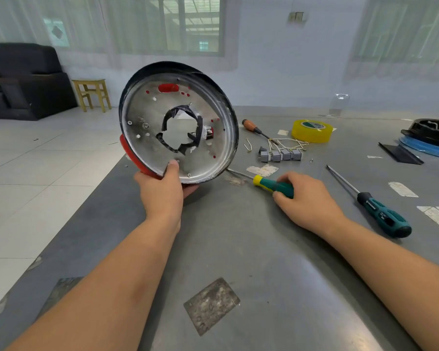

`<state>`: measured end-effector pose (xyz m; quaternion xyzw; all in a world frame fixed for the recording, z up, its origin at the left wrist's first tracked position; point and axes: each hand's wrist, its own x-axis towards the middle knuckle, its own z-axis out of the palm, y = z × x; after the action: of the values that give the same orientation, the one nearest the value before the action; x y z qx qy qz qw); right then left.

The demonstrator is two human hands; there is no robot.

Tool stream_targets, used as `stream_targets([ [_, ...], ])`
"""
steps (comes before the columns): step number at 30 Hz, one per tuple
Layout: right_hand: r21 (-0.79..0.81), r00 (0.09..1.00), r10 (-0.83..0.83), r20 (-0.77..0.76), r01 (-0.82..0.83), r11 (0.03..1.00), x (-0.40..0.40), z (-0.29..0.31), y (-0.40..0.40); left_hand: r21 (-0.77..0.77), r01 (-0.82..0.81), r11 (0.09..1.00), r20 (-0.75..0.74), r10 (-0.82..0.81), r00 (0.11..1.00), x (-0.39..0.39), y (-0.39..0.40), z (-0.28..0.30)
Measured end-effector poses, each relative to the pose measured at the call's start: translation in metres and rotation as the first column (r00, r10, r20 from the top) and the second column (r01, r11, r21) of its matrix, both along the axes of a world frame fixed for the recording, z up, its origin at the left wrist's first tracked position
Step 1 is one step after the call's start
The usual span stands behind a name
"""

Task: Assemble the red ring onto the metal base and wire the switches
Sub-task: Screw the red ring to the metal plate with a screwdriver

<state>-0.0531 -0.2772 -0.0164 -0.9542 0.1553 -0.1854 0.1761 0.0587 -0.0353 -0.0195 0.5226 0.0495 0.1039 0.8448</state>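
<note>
Curtained windows (pixel 188 24), black sofa (pixel 23 82), tiled floor (pixel 36 158)

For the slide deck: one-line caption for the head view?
Left hand tilts metal base with red ring; right hand grips green screwdriver on table.

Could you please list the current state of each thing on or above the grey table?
Round metal base: lifted, tilted on edge, red ring behind it.
Left hand: gripping the base's lower rim.
Right hand: closed on the green-and-yellow screwdriver lying on the table.
Grey switches: loose, in a row.
Yellow tape roll: lying flat.
</note>
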Motion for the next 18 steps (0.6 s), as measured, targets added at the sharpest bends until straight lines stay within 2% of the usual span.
stream_targets([
  [5, -0.184, 0.997, 0.011, -0.073, -0.025, 0.983, -0.004, 0.001, 0.004, -0.055, 0.081, 0.995, -0.017, -0.082, 0.997, -0.005, 0.001, 0.005],
  [7, -0.221, 0.999, -0.014, -0.03, 0.007, 0.975, -0.003, 0.002, 0.006, -0.028, 0.102, 0.994, -0.019, -0.102, 0.995, -0.007, 0.001, 0.006],
  [8, -0.181, 0.999, -0.013, 0.037, 0.02, 0.983, -0.004, 0.004, 0.007, -0.003, 0.115, 0.993, -0.013, -0.115, 0.993, -0.008, 0.001, 0.007],
  [10, -0.006, 0.977, 0.02, 0.211, -0.019, 1.0, -0.005, 0.011, 0.013, 0.045, 0.143, 0.989, 0.007, -0.144, 0.99, -0.012, 0.001, 0.009],
  [13, 0.311, 0.922, 0.043, 0.386, -0.174, 0.935, -0.01, 0.019, 0.023, 0.122, 0.183, 0.975, 0.025, -0.187, 0.982, -0.018, 0.001, 0.012],
  [16, 0.576, 0.911, -0.04, 0.41, -0.225, 0.786, -0.012, 0.025, 0.024, 0.148, 0.235, 0.961, 0.051, -0.244, 0.968, -0.022, 0.001, 0.014],
  [18, 0.65, 0.92, -0.069, 0.385, -0.218, 0.728, -0.011, 0.026, 0.023, 0.155, 0.254, 0.955, 0.061, -0.265, 0.962, -0.024, 0.001, 0.015],
])
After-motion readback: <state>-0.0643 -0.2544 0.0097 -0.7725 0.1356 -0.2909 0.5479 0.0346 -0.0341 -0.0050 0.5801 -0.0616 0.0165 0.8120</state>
